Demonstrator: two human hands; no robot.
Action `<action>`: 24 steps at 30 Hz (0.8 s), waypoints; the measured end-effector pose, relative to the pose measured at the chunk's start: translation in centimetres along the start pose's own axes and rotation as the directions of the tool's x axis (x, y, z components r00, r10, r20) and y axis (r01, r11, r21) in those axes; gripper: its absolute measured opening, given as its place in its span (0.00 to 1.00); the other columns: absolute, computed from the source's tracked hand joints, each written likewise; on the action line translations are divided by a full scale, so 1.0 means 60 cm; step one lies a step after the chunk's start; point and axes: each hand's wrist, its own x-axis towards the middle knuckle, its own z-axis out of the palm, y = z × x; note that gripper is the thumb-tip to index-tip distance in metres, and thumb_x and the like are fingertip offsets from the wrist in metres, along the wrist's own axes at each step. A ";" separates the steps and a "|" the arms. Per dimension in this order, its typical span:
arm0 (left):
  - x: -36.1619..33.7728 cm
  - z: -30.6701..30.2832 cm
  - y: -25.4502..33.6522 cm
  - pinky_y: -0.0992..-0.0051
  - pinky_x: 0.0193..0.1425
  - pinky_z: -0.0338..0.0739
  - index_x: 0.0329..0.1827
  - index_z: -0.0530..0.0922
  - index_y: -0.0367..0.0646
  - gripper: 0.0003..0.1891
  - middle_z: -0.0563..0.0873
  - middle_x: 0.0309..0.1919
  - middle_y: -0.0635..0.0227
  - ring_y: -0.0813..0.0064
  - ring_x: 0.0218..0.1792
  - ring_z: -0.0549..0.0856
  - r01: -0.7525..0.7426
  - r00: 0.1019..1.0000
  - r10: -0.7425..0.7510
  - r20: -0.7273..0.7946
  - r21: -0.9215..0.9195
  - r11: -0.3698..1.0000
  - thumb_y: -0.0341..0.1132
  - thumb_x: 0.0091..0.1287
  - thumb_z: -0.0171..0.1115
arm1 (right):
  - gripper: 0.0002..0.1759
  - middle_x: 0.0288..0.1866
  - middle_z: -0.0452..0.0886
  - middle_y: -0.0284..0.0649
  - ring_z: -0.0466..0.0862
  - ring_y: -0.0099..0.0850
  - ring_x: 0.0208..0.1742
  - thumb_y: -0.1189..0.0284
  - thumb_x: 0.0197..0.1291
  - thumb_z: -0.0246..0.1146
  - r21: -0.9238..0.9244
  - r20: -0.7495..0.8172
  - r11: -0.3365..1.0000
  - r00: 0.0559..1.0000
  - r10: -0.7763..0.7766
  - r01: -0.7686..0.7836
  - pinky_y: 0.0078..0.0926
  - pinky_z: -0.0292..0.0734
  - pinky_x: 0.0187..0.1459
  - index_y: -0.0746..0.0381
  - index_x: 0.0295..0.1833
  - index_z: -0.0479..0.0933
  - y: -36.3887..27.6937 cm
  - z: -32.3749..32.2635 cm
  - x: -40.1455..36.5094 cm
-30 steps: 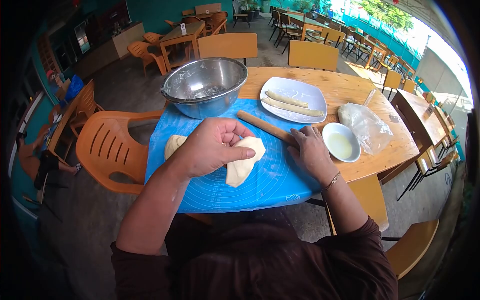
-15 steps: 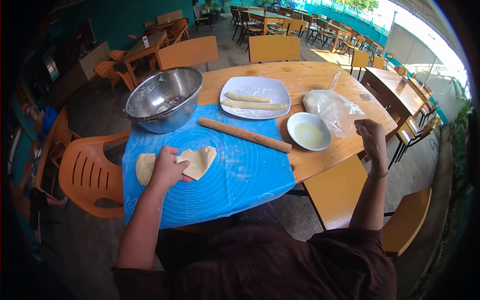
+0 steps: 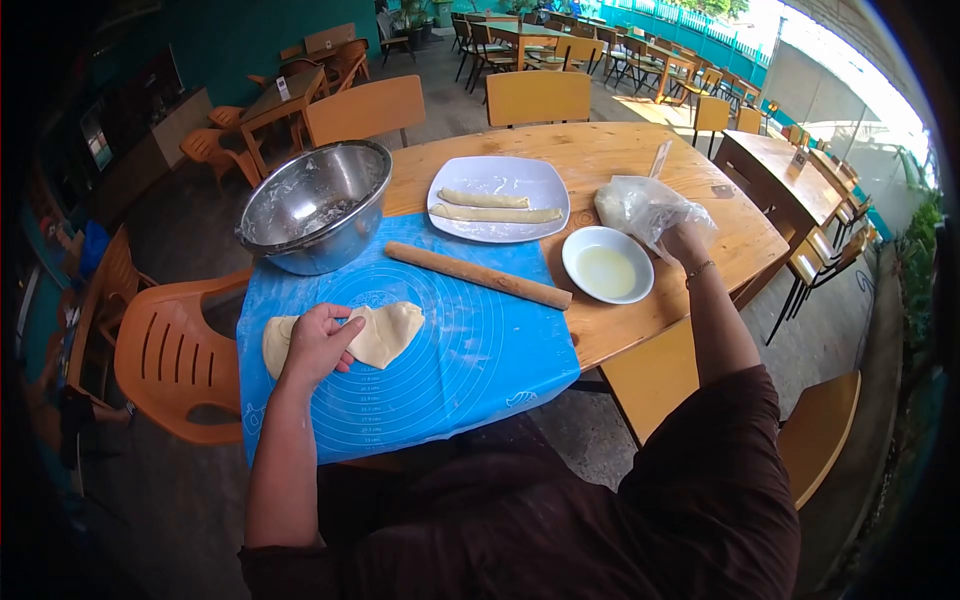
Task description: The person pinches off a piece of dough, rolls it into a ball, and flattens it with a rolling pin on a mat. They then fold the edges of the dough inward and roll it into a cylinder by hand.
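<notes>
My left hand (image 3: 320, 345) is closed on the edge of a flat, pale piece of dough (image 3: 388, 336), thumb on top, over the blue baking mat (image 3: 450, 385). Another piece of dough (image 3: 276, 345) lies just left of that hand, partly covered by it. My right hand (image 3: 686, 246) reaches into the mouth of a clear plastic bag (image 3: 640, 205) with something white inside; its fingers are hidden by the plastic. Beside the bag stands a white bowl (image 3: 608, 265) of pale yellowish liquid. A wooden rolling pin (image 3: 478, 275) lies across the mat's far edge.
A floury steel mixing bowl (image 3: 318, 210) stands at the back left of the wooden table (image 3: 420, 150). Two rolled dough strips (image 3: 495, 213) rest on a white plate (image 3: 545, 180). An orange chair (image 3: 180, 355) is close on the left, a yellow bench seat (image 3: 650, 375) on the right.
My right hand has come down from above the table's right side into the plastic bag. My left hand keeps its hold on the dough, whose free edge has shifted slightly.
</notes>
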 end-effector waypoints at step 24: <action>-0.009 0.011 -0.003 0.80 0.20 0.75 0.55 0.76 0.31 0.19 0.84 0.26 0.64 0.81 0.21 0.81 -0.068 0.993 0.075 -0.093 0.075 0.995 0.35 0.68 0.66 | 0.12 0.35 0.85 0.44 0.85 0.43 0.40 0.68 0.65 0.55 0.155 0.652 0.798 0.667 0.361 -0.583 0.37 0.80 0.46 0.61 0.41 0.83 0.096 0.100 0.135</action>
